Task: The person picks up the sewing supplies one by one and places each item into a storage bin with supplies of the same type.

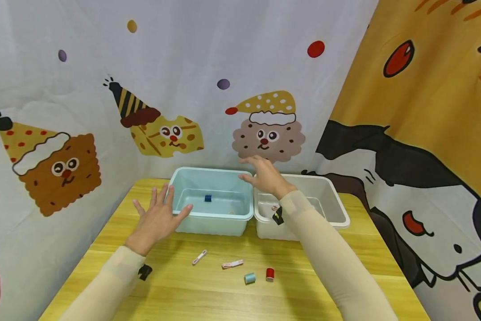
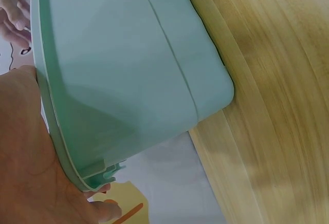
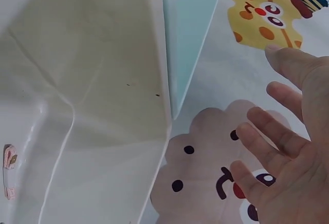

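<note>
My left hand [image 1: 154, 223], fingers spread, is at the near left corner of a light blue bin [image 1: 212, 225] and holds nothing. In the left wrist view that bin's wall [image 2: 118, 64] fills much of the picture beside the hand [image 2: 31, 147]. Raised over the place where the two bins meet, my right hand [image 1: 266, 178] has loosely extended fingers and is likewise without anything in it. A dark blue thread spool [image 1: 208, 198] lies inside the light blue bin. Inside the white bin [image 1: 337, 214] is a small pink-and-white piece [image 3: 10, 157], partly hidden by my right arm in the head view.
On the wooden table [image 1: 184, 294], before the bins, lie a light blue thread spool [image 1: 250, 278], a red thread spool [image 1: 270, 274] and two slim pink-and-white pieces, one slanted [image 1: 199, 257], one nearly level [image 1: 232, 264]. A cartoon-printed curtain [image 1: 176, 53] hangs close behind the bins.
</note>
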Demonstrator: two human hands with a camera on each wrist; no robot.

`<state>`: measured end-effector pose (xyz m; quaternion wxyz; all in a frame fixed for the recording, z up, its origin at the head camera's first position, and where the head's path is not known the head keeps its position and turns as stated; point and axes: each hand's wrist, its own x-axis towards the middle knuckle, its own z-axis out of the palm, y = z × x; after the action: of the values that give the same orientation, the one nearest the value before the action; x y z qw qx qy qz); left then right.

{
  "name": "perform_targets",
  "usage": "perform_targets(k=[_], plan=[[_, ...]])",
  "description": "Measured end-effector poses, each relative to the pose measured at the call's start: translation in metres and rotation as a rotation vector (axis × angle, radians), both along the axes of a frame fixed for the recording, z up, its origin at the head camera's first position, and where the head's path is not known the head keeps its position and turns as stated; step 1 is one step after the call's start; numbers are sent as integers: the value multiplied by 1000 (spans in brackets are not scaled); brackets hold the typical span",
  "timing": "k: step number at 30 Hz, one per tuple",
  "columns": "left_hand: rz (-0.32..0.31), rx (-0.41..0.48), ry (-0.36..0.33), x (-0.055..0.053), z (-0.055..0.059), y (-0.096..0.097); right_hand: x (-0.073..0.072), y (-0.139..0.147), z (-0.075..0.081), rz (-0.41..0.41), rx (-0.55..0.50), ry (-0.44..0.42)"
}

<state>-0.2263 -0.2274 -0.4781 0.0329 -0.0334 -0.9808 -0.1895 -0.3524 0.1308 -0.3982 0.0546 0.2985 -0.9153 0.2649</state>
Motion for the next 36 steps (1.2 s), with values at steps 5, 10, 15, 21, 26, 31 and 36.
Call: perform_targets(k=[5,10,15,21,26,31,36], plan=[[-3,1,-5,0,2,0,9,3,3,18,-14,32],[-7,7,-9,-1,3,-1,18,5,6,24,-15,81],[-11,17,-5,-1,3,-2,30,8,7,39,-26,109],[-14,14,-11,-2,1,-2,50,15,3,65,-34,139],[-12,16,-4,-2,1,-1,64,24,-4,86,-31,144],[-10,11,-10,0,3,0,78,34,-13,85,-35,152],[-3,12,-1,2,4,0,93,43,-25,93,-58,166]])
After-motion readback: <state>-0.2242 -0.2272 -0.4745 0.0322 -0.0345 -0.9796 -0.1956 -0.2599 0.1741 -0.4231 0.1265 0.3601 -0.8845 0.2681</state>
